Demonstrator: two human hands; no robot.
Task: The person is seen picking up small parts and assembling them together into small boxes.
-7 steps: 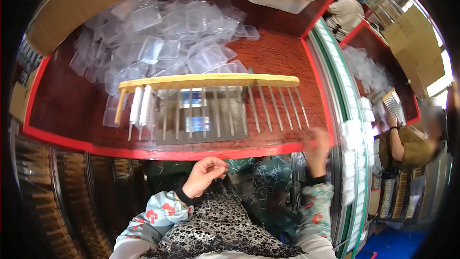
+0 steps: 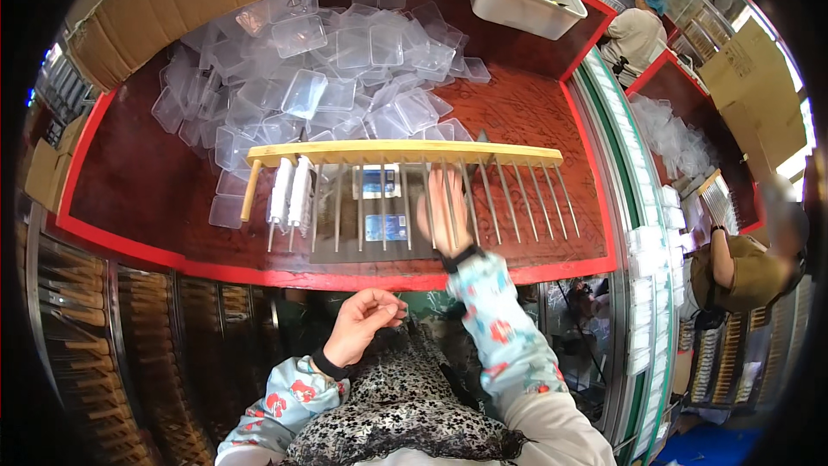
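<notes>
A wooden-barred rack [image 2: 405,153] of thin metal rods stands across the red work table, its rods pointing toward me. Two white sleeve-like pieces [image 2: 300,194] sit on rods at its left end, beside a short wooden leg. Beneath the rods, on a dark grey panel [image 2: 345,237], lie two blue-and-white printed cards or packets [image 2: 385,227]. My right hand [image 2: 446,211] reaches in at the middle rods, over the panel; rods and blur partly hide its fingers. In front of the table edge, my left hand [image 2: 366,324] is closed, fingertips against the thumb, with nothing visible in it.
Clear plastic boxes or lids [image 2: 345,52] lie heaped behind the rack. A white bin [image 2: 526,4] stands at the back right. Along the right runs a green-edged conveyor [image 2: 642,293] carrying white packs. Racks of wooden-handled pieces [image 2: 86,362] stand lower left. Two co-workers are at right.
My right hand has swung left and forward, from the table's right front edge to the rack's middle rods. My left hand stays nearly in place. The whole view has shifted slightly.
</notes>
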